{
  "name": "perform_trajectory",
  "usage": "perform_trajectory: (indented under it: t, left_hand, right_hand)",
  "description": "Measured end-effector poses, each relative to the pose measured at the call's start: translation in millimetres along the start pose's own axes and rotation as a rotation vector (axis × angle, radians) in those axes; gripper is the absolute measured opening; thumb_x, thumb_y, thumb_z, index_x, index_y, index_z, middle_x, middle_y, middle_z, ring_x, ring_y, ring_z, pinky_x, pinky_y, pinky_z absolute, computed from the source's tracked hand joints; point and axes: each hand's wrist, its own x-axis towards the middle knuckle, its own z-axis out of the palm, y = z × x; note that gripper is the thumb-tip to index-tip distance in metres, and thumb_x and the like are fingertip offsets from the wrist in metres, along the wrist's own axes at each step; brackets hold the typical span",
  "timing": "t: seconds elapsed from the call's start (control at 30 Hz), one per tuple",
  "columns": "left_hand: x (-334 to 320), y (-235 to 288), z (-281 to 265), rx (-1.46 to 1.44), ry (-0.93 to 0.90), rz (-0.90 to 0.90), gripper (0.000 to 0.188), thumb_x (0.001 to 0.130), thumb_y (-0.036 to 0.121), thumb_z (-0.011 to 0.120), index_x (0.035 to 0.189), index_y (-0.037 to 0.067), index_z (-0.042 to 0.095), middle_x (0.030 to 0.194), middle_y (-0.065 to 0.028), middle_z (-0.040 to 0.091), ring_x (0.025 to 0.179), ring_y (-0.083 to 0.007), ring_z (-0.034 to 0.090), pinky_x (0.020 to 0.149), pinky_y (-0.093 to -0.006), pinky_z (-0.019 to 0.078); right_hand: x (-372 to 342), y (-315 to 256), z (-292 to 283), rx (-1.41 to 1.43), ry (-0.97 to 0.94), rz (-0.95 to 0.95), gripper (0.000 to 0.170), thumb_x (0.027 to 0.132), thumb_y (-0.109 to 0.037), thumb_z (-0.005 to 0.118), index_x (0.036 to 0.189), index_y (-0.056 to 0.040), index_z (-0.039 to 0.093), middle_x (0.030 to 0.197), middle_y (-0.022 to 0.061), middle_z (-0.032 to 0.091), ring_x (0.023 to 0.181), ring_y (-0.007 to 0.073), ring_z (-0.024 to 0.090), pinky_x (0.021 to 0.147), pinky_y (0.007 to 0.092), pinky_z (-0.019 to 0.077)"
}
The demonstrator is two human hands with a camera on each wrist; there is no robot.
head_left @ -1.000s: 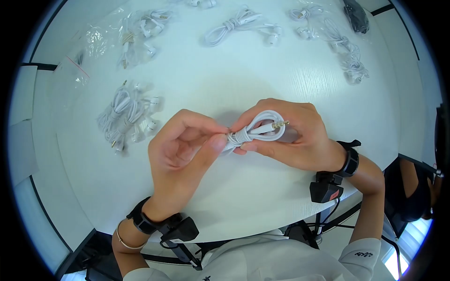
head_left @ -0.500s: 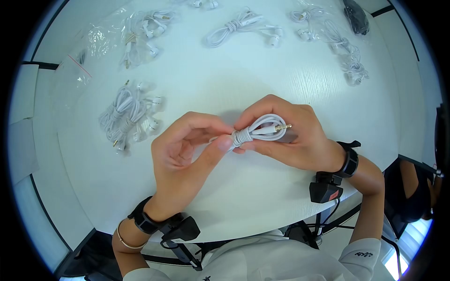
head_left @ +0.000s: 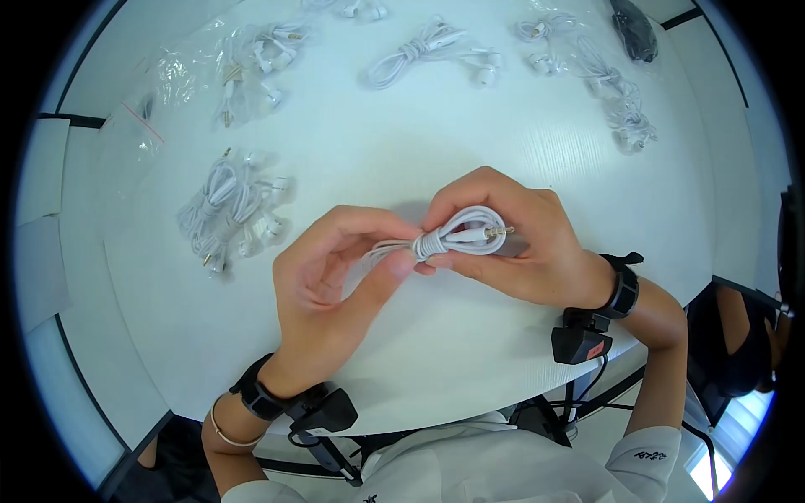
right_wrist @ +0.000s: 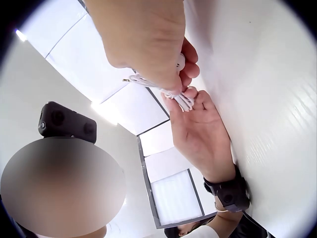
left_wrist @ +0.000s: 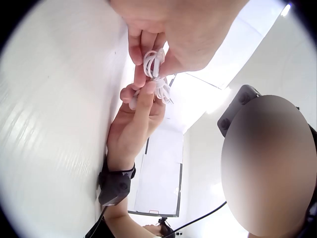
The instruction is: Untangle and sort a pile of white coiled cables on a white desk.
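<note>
A white wired earphone cable (head_left: 432,244), coiled and wrapped tight about its middle, is held between both hands above the white table (head_left: 470,352). My right hand (head_left: 537,239) grips the bundle with thumb below and fingers behind; a loop and the gold plug (head_left: 501,230) stick out over its palm. At the other end, my left hand (head_left: 323,272) pinches the cable beside the wrap with thumb and index finger. Loose loops (left_wrist: 150,67) show inside the left hand's curve. One white earbud (right_wrist: 180,62) peeks out by the right fingers in the right wrist view.
Left on the table lies a pile of coiled white earphones (head_left: 222,205). Further back are more bundles, one at the centre (head_left: 419,49), others at back left (head_left: 272,50) and right (head_left: 608,84). Clear plastic bags (head_left: 134,138) and a dark packet (head_left: 635,32) lie near the far edges.
My left hand has shifted slightly right, and cable loops now show between its thumb and fingers. The right hand keeps its grip; the plug has turned a little.
</note>
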Motion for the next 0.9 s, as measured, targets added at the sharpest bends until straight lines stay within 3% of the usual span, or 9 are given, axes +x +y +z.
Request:
perform_trajectory:
  t: [0.13,0.2,0.6,0.7,0.8,0.9]
  left_hand:
    - [-0.1,-0.4,-0.3,-0.025,-0.007,-0.013,0.018,0.086,-0.004,0.058,0.104,-0.007,0.055,0.1,-0.0131,0.06,0.09,-0.0208,0.061,0.08,-0.0354,0.0517]
    - [0.1,0.6,0.2,-0.009,-0.004,0.008,0.018,0.086,-0.003,0.057,0.104,-0.006,0.055,0.1,-0.013,0.06,0.09,-0.0207,0.061,0.08,-0.035,0.0515]
    - [-0.9,-2.3,1.5,-0.02,0.061,-0.016,0.019,0.085,-0.004,0.058,0.104,-0.005,0.053,0.098,-0.0123,0.06,0.087,-0.02,0.061,0.08,-0.0338,0.0502]
    - [-1.5,-4.1,-1.3,-0.018,0.071,-0.024,0.016,0.085,-0.004,0.058,0.101,-0.004,0.052,0.096,-0.0121,0.06,0.084,-0.0195,0.062,0.081,-0.0324,0.0486]
    - [-1.2,-3.5,-1.4,-0.03,0.104,-0.033,0.014,0.085,-0.004,0.058,0.097,-0.003,0.051,0.093,-0.0126,0.06,0.082,-0.0193,0.062,0.08,-0.0312,0.0477]
    - [-1.0,-3.6,0.3,-0.048,0.145,-0.031,0.016,0.085,-0.002,0.06,0.095,0.0,0.048,0.092,-0.0139,0.061,0.082,-0.0201,0.063,0.079,-0.0315,0.0482]
  right_hand:
    - [0.4,-0.8,-0.4,-0.015,0.003,-0.008,0.025,0.08,-0.007,0.068,0.102,-0.0053,0.056,0.088,0.0071,0.064,0.078,0.0196,0.064,0.067,0.028,0.05]
    - [0.0,-3.3,-4.3,-0.026,-0.066,0.027,0.03,0.079,0.001,0.068,0.105,-0.0024,0.055,0.097,0.0074,0.063,0.089,0.0139,0.062,0.076,0.0254,0.0496]
    - [-0.1,-2.4,-2.7,-0.004,-0.073,0.072,0.031,0.079,0.001,0.067,0.107,-0.0009,0.056,0.096,0.0076,0.064,0.088,0.0141,0.063,0.077,0.0259,0.0504]
    - [0.6,0.1,-2.0,-0.067,-0.045,0.047,0.029,0.08,-0.001,0.068,0.106,-0.0011,0.055,0.095,0.0076,0.064,0.086,0.0129,0.063,0.075,0.0251,0.0503]
    - [-0.1,3.8,2.6,-0.051,0.023,0.052,0.024,0.082,-0.007,0.066,0.103,-0.0038,0.053,0.079,0.0062,0.063,0.062,0.0144,0.057,0.054,0.0242,0.0437]
    - [-0.5,4.7,2.7,-0.068,0.032,0.067,0.022,0.082,-0.007,0.066,0.1,-0.0028,0.054,0.073,0.0045,0.058,0.057,0.0129,0.051,0.051,0.0245,0.0402]
